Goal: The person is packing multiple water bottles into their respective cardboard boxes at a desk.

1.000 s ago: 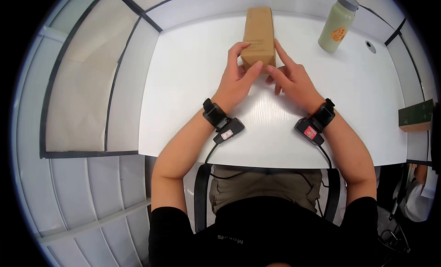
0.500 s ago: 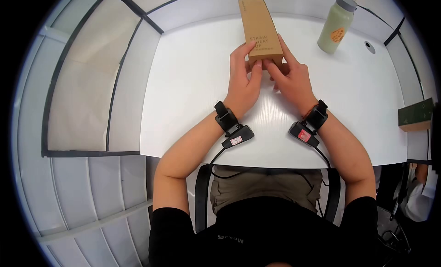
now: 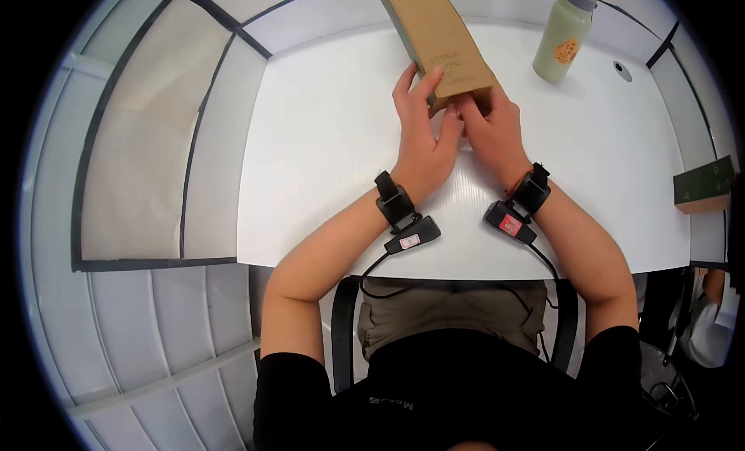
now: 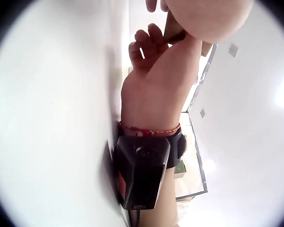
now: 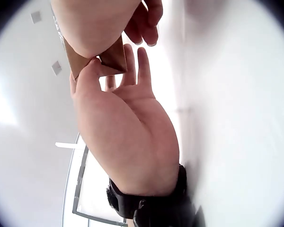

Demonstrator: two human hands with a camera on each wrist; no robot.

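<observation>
A long brown cardboard box (image 3: 442, 39), printed with lettering near its close end, is tilted with its far end toward the upper left in the head view. My left hand (image 3: 427, 144) grips its left side, index finger on top and thumb at the near end. On the right, my right hand (image 3: 497, 137) holds the other side, its thumb at the end face. In the right wrist view, a flap at the end of the box (image 5: 114, 59) stands out near the left thumb. Palms and fingers partly hide that end in both wrist views.
A pale green bottle (image 3: 560, 39) with a grey lid and orange sticker stands at the back right of the white table (image 3: 326, 133). A dark green box (image 3: 703, 185) sits at the right edge. Low partition walls (image 3: 326, 24) border the table.
The box has lifted and turned, its far end swinging left and its near end shifting right. My left hand has moved right with it, and my right thumb has pushed in at the near end.
</observation>
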